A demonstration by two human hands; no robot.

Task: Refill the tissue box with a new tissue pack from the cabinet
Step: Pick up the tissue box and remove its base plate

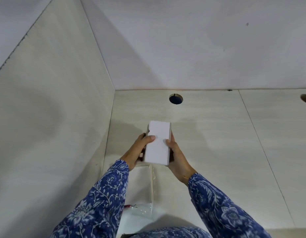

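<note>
Both hands close on one white box [158, 143], held up in the air between them. The left hand [137, 152] wraps its left long side, thumb laid flat across the top face, fingers tucked under and out of sight. The right hand [177, 155] grips the right long side, thumb tip pressing the top edge, its fingers also hidden beneath. The top face is plain and unbroken; a darker edge shows along the left side under the left thumb.

Two sleeves [104, 200], blue with a white flower print, run down to the lower edge.

Below the box, between the forearms, lies one clear plastic wrapper [142, 210] with a red mark at its left end, on a white surface; whether it holds tissues cannot be told.

Pale panels [54, 109] close in at the left and ahead. The panel ahead has two round holes [175, 99], one above the box, one at the right edge.
</note>
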